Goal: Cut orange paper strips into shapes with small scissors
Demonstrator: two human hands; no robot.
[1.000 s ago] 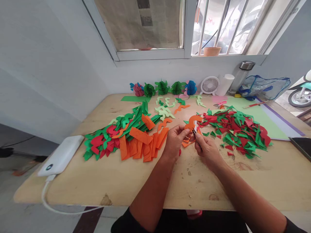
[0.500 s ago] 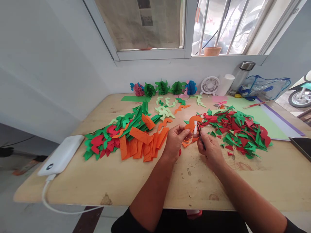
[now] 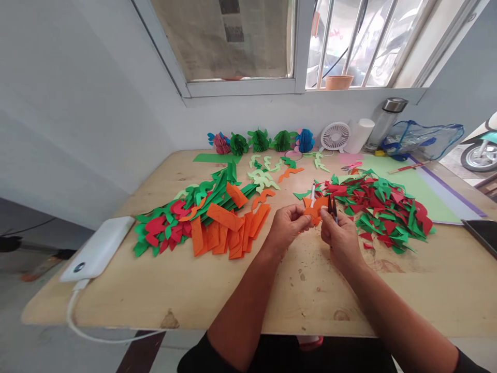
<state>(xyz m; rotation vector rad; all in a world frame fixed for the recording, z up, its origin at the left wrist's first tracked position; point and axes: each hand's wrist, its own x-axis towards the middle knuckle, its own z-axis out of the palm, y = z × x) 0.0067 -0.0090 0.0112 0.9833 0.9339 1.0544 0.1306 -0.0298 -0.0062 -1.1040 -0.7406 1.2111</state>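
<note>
My left hand (image 3: 289,224) pinches an orange paper piece (image 3: 312,210) between thumb and fingers. Closed around small dark scissors (image 3: 333,208), my right hand (image 3: 338,234) also has its thumb and finger at the right side of that paper. The scissor blades point up, away from me. A white stick-like object (image 3: 312,192) stands out just behind the orange paper. Left of my left hand lie folded orange paper strips (image 3: 225,217). To the right of my right hand spreads a heap of red and green scraps (image 3: 388,207).
Red and green cut shapes (image 3: 163,228) lie at the left beside a white power bank (image 3: 99,248). Paper honeycomb figures (image 3: 259,140), a small fan (image 3: 336,137) and a bottle (image 3: 387,124) line the back. A phone (image 3: 483,234) sits far right.
The orange paper has been lowered and turned between my hands. The scissors have shifted right, off the paper, and now point upward. My right thumb and finger have come to the paper.
</note>
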